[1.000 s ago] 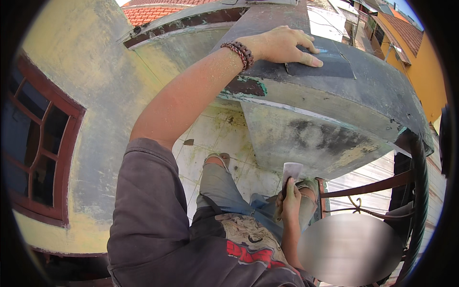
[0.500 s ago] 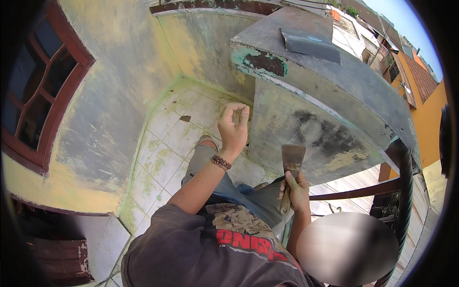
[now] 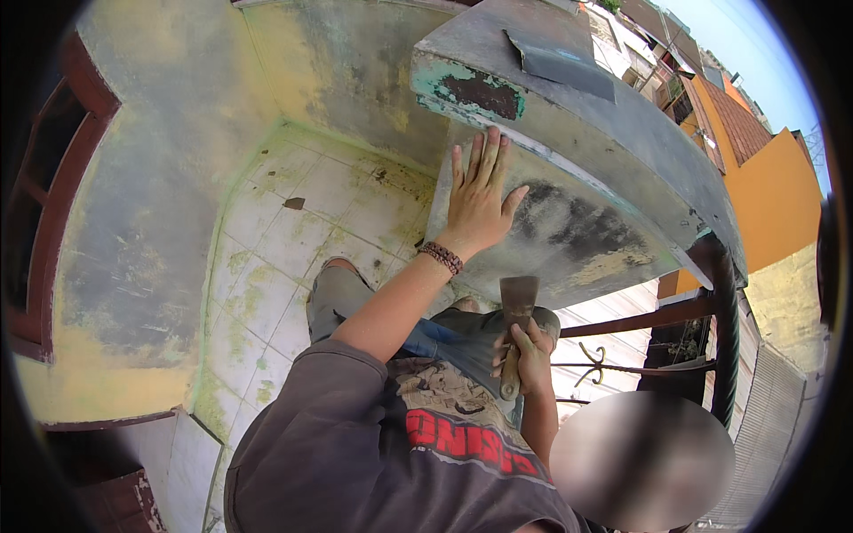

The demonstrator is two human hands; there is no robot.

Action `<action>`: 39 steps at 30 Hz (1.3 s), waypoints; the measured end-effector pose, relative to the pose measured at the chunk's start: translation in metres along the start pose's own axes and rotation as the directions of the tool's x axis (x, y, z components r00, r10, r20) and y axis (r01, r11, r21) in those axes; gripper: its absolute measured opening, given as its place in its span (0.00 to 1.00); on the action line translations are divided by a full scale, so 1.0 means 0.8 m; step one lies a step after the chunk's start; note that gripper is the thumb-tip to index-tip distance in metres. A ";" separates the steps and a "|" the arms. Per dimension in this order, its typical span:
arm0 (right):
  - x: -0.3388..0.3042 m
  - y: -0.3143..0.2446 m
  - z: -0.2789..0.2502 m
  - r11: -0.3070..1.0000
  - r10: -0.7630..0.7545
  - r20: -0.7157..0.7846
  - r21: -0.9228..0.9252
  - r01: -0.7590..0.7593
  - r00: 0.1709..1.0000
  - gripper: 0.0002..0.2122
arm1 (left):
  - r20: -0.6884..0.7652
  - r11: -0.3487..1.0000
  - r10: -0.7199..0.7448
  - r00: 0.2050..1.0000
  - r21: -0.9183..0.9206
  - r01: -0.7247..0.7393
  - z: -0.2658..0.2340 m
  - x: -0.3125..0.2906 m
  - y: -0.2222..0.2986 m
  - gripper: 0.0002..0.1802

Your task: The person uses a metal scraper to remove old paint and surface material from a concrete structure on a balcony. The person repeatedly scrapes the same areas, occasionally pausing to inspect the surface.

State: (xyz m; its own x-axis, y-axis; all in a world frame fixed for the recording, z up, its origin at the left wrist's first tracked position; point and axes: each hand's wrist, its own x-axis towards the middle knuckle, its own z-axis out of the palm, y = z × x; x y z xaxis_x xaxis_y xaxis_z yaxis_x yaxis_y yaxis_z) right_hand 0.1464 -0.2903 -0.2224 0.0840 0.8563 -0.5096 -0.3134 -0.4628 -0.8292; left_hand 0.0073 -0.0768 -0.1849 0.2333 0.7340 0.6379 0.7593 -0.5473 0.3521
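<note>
Now the left hand (image 3: 482, 191) has opened out: 1 second ago it lay on the dark sheet (image 3: 560, 64), half a second later it was curled up over the floor, and at this moment its fingers are stretched and spread, thumb toward 2 o'clock, holding nothing. Its back faces the camera, in front of the stained wall panel (image 3: 551, 266), with the fingertips just below the ledge (image 3: 640, 142). Whether the palm touches the panel I cannot tell.

The right hand (image 3: 533, 355) has changed little. It is wrapped around the handle of the scraper (image 3: 519, 302), which sits just below the middle of the view, blade pointing to 12 o'clock and handle to 6. The blade appears to be clear of the panel, so I judge that no scraping is under way at this instant; the free hand seems to be feeling or pointing at the surface instead.

The sheet rests on the ledge at 1 o'clock, its near corner curled up, with no hand on it now. A flaked patch (image 3: 480, 93) on the ledge's end, at 12 o'clock, shows brown with green edges, and a brown chip (image 3: 294, 203) lies on the tiled floor (image 3: 284, 162) at 10 o'clock.
</note>
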 end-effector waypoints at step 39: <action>-0.037 -0.059 0.082 0.867 -0.071 -0.089 -0.499 0.017 0.994 0.30 | 0.948 0.962 0.260 -0.184 -0.270 -0.035 0.184 -0.287 -0.072 0.37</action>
State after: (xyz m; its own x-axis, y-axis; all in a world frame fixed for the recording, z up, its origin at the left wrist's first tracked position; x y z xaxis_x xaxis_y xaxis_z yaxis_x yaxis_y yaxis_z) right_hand 0.0968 -0.2789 -0.1529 0.1896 0.8631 -0.4680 0.2017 -0.5008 -0.8417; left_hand -0.0003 -0.1547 -0.4524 0.7300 0.1038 -0.6755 0.5580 -0.6613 0.5013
